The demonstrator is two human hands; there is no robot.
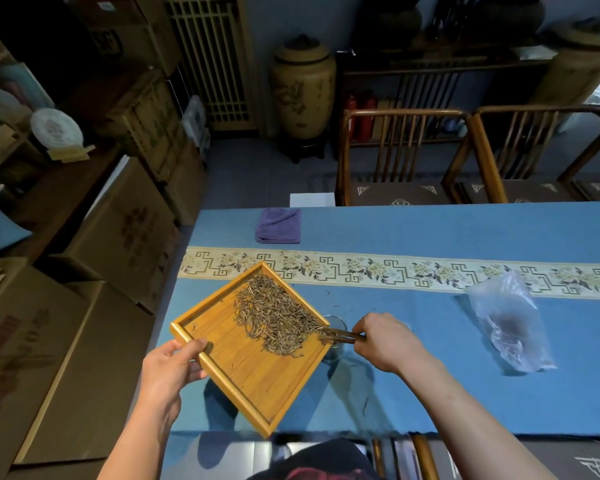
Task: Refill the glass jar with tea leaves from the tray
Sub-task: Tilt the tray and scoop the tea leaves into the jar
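Observation:
My left hand [174, 363] grips the near-left rim of a square bamboo tray [253, 382], lifted and turned like a diamond above the blue table. A heap of dry tea leaves [274, 317] lies in the tray's far-right half. My right hand [385, 341] holds wooden tongs [340, 336] whose tips rest in the leaves at the tray's right corner. The glass jar [336, 344] stands on the table under that corner, mostly hidden by the tray and tongs.
A clear plastic bag [510, 320] lies on the table to the right. A folded purple cloth [278, 225] sits at the far left, past a patterned runner [395, 270]. Wooden chairs [406, 157] stand beyond the table; cardboard boxes [118, 237] stack at left.

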